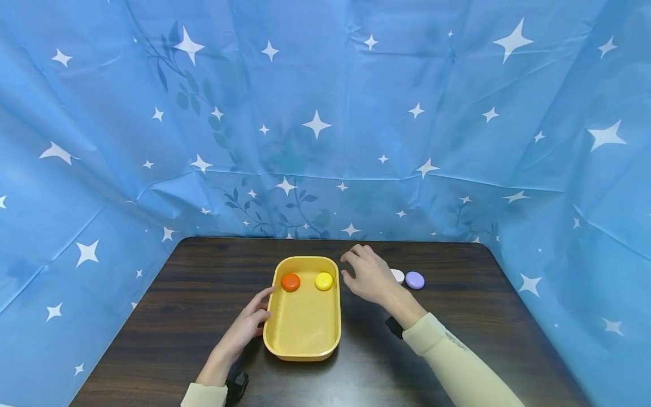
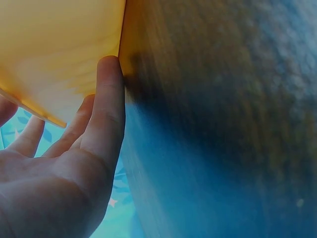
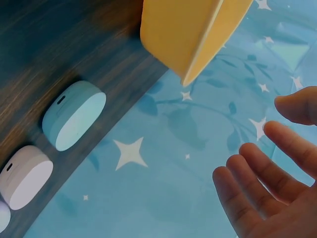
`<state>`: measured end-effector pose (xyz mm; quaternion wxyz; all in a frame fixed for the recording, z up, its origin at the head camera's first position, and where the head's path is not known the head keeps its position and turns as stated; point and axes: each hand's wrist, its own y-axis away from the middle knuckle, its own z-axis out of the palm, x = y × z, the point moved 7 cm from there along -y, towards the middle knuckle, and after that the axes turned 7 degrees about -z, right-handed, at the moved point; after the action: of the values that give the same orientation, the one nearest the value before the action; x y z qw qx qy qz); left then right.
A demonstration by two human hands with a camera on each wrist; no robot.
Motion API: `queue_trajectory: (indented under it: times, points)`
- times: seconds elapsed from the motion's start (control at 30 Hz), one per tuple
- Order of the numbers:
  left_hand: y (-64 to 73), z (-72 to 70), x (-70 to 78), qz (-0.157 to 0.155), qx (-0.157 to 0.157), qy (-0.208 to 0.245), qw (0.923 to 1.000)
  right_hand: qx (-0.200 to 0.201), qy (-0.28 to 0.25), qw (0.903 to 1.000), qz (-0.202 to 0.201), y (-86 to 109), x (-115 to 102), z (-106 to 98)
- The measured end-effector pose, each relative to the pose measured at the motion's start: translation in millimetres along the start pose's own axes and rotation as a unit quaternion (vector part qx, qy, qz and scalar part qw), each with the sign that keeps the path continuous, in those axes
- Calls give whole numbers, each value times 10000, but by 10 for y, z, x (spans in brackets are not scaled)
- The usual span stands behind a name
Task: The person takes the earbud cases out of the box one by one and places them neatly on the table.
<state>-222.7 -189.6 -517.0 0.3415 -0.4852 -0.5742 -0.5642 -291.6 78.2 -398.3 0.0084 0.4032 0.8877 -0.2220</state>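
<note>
A yellow rectangular tray (image 1: 302, 353) stands on the table. Inside it, near the far end, lie an orange round disc (image 1: 290, 282) on the left and a yellow round disc (image 1: 324, 281) on the right. My left hand (image 1: 244, 325) rests against the tray's left side, fingertips touching the wall (image 2: 59, 54). My right hand (image 1: 370, 275), holding nothing, hovers just right of the tray with fingers loosely bent. Beside it are a white disc (image 1: 397, 276), partly hidden by the hand, and a purple disc (image 1: 415, 280). The right wrist view adds a pale blue disc (image 3: 74, 116), hidden in the head view.
The dark wood table (image 1: 458, 339) has rounded far corners. A blue cloth (image 1: 325, 141) with white stars hangs behind and around it. Small dark slots show in the sides of the pale blue disc and the white disc (image 3: 27, 177).
</note>
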Motion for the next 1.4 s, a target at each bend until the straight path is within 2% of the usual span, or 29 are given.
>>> queue_trajectory:
  times: [0.53, 0.73, 1.4]
  points:
    - [-9, -9, 0, -13, -14, 19, 10000, -343, 83, 9991, -232, -194, -155, 136]
    - [-15, -8, -3, -30, -24, 28, 10000, -517, 199, 9982, -222, -262, -187, 194]
    - [-25, -4, -10, -58, 28, 33, 10000, -841, 104, 9963, -164, -429, -242, 469]
